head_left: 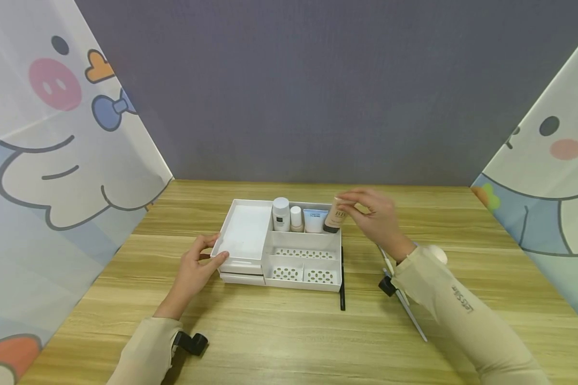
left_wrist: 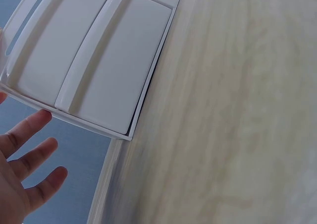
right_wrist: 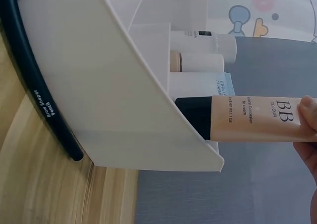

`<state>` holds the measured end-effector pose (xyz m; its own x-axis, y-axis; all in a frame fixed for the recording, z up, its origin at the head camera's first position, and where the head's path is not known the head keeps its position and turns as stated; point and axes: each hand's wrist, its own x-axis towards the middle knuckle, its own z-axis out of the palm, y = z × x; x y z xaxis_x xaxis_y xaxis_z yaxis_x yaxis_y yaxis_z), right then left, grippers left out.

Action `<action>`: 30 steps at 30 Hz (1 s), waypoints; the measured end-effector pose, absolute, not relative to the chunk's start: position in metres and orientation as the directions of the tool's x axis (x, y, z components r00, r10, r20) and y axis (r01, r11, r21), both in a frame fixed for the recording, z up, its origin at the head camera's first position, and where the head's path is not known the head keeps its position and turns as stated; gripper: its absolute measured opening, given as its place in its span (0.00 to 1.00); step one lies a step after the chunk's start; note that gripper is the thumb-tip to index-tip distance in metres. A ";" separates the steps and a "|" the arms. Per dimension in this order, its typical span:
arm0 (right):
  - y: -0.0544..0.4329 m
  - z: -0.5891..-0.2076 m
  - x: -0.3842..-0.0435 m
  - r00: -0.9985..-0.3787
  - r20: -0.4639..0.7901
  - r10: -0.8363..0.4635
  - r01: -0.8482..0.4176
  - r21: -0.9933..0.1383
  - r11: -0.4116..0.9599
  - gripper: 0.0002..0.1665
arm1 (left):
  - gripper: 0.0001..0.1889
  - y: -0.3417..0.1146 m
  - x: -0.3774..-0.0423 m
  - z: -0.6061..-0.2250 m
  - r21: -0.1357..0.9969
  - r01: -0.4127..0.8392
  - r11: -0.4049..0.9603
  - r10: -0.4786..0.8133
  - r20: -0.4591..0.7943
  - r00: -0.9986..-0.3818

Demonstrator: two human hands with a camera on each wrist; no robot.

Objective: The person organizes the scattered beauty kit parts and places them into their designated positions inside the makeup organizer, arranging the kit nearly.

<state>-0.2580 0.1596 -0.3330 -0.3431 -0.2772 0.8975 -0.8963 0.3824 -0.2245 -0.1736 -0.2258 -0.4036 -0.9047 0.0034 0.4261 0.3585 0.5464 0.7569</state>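
Observation:
A white desktop organizer (head_left: pixel 302 283) stands on the table, with two drawers (left_wrist: pixel 114 60) at its front left. My left hand (head_left: pixel 197 267) rests against its left front corner, thumb by the front edge and the other fingers spread along the side. My right hand (head_left: pixel 373 214) pinches a beige BB cream tube (right_wrist: pixel 262 119) by its upper end. The tube tilts, black cap down, with the cap partly inside the rear compartment's right end. In that compartment stand a white bottle (head_left: pixel 281 216), a small white-capped bottle (head_left: pixel 296 218) and a light-blue-topped tube (head_left: pixel 314 220).
A black brow pencil (right_wrist: pixel 42 85) lies along the organizer's right side. Slim light-coloured sticks (head_left: pixel 411 313) lie under my right wrist, and a white round object (head_left: pixel 438 254) is partly hidden by the sleeve. The front compartments have perforated bottoms. A grey panel (head_left: pixel 318 107) stands behind the table.

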 end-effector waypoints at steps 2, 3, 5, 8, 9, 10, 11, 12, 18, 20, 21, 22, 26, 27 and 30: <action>0.159 -0.334 -0.259 -0.332 0.896 -0.293 -0.905 -0.215 0.368 0.18 | 0.19 -0.225 -0.174 -0.403 0.758 0.358 0.545 0.001 0.427 -0.904; 0.158 -0.335 -0.259 -0.332 0.894 -0.300 -0.908 -0.217 0.359 0.18 | 0.19 -0.225 -0.174 -0.403 0.757 0.359 0.546 0.000 0.429 -0.903; 0.157 -0.336 -0.260 -0.329 0.893 -0.308 -0.914 -0.220 0.340 0.19 | 0.19 -0.225 -0.174 -0.403 0.755 0.363 0.546 -0.002 0.434 -0.901; 0.156 -0.338 -0.261 -0.336 0.888 -0.315 -0.920 -0.237 0.314 0.19 | 0.19 -0.225 -0.174 -0.403 0.754 0.370 0.543 -0.001 0.441 -0.897; 0.156 -0.339 -0.262 -0.345 0.883 -0.317 -0.918 -0.247 0.311 0.19 | 0.19 -0.225 -0.174 -0.403 0.753 0.371 0.543 -0.001 0.443 -0.897; 0.156 -0.340 -0.263 -0.354 0.880 -0.317 -0.915 -0.255 0.314 0.19 | 0.19 -0.225 -0.174 -0.403 0.754 0.372 0.542 -0.001 0.443 -0.897; 0.156 -0.342 -0.263 -0.368 0.874 -0.317 -0.910 -0.268 0.317 0.19 | 0.19 -0.225 -0.174 -0.404 0.753 0.373 0.542 0.000 0.444 -0.896; 0.156 -0.343 -0.264 -0.382 0.869 -0.315 -0.904 -0.280 0.322 0.19 | 0.19 -0.225 -0.174 -0.404 0.753 0.372 0.543 -0.001 0.444 -0.896; 0.156 -0.349 -0.265 -0.475 0.827 -0.299 -0.867 -0.382 0.321 0.17 | 0.19 -0.225 -0.174 -0.404 0.753 0.371 0.543 -0.001 0.443 -0.897; 0.156 -0.350 -0.265 -0.505 0.812 -0.291 -0.852 -0.415 0.319 0.16 | 0.19 -0.225 -0.174 -0.403 0.759 0.368 0.537 -0.002 0.437 -0.899; 0.155 -0.350 -0.265 -0.519 0.806 -0.285 -0.844 -0.432 0.318 0.16 | 0.19 -0.225 -0.174 -0.403 0.760 0.367 0.537 -0.001 0.435 -0.900; 0.155 -0.351 -0.265 -0.532 0.798 -0.282 -0.837 -0.445 0.319 0.16 | 0.18 -0.225 -0.173 -0.403 0.761 0.366 0.535 -0.001 0.434 -0.901; 0.154 -0.353 -0.265 -0.570 0.778 -0.264 -0.814 -0.489 0.314 0.16 | 0.18 -0.224 -0.173 -0.402 0.763 0.363 0.534 -0.002 0.430 -0.903; 0.154 -0.354 -0.265 -0.577 0.774 -0.263 -0.810 -0.498 0.310 0.15 | 0.18 -0.224 -0.174 -0.402 0.762 0.364 0.537 -0.002 0.432 -0.902; 0.154 -0.355 -0.266 -0.597 0.758 -0.262 -0.797 -0.521 0.306 0.15 | 0.19 -0.225 -0.174 -0.402 0.757 0.368 0.539 -0.003 0.439 -0.898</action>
<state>-0.2664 0.1537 -0.3547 -0.5969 -0.2617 0.7584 -0.7965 0.3065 -0.5212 -0.1743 -0.2246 -0.4025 -0.8985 -0.0031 0.4391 0.3683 0.5391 0.7574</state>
